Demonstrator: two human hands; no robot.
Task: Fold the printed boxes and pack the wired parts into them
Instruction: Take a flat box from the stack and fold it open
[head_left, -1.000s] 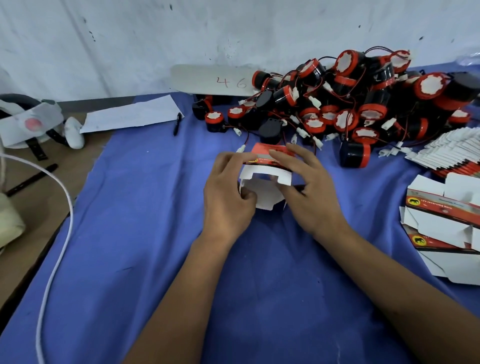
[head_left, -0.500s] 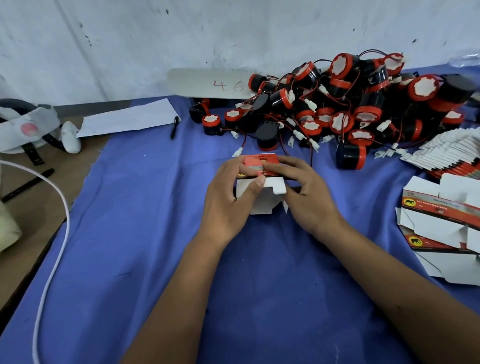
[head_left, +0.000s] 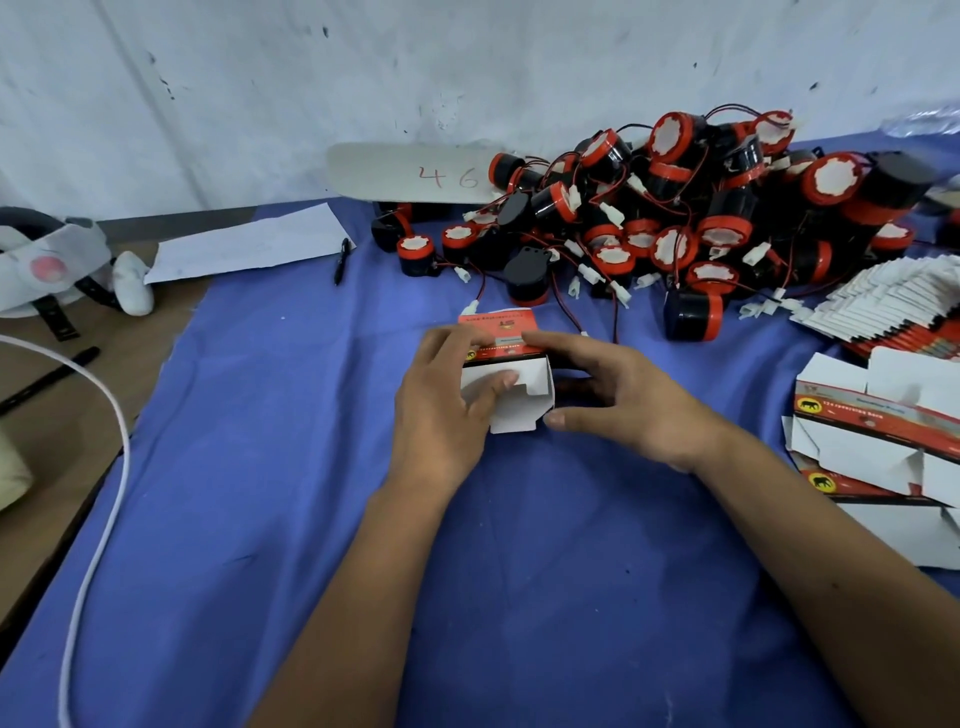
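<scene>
- Blue cloth (head_left: 270, 467) over the surface, scuffed white wall behind.
- Printed box (head_left: 506, 374) mid-cloth, half formed: red printed panel on top, white end flaps open toward the camera.
- Left hand (head_left: 441, 410) clamped on the box's left side, thumb pressing a white flap inward.
- Right hand (head_left: 618, 395) curled round the box's right side, fingers over the red top, thumb at the lower corner.
- Wired parts (head_left: 675, 218) heaped at the back right, near the box but apart from it; red and black leads tangled, white plugs trailing onto the cloth.
- Flat box blanks (head_left: 883, 436) at the right edge, fanned white stack (head_left: 893, 296) behind them.
- Step looks like closing the end flaps; nothing visibly packed yet, box interior hidden.
- Risks:
  - flap tucked in the wrong order, so the end pops open once a part goes in
  - too much thumb pressure creasing the thin card
  - pulling one part from the heap dragging its neighbours by the snarled wires
  - a lead caught under a flap on closing
</scene>
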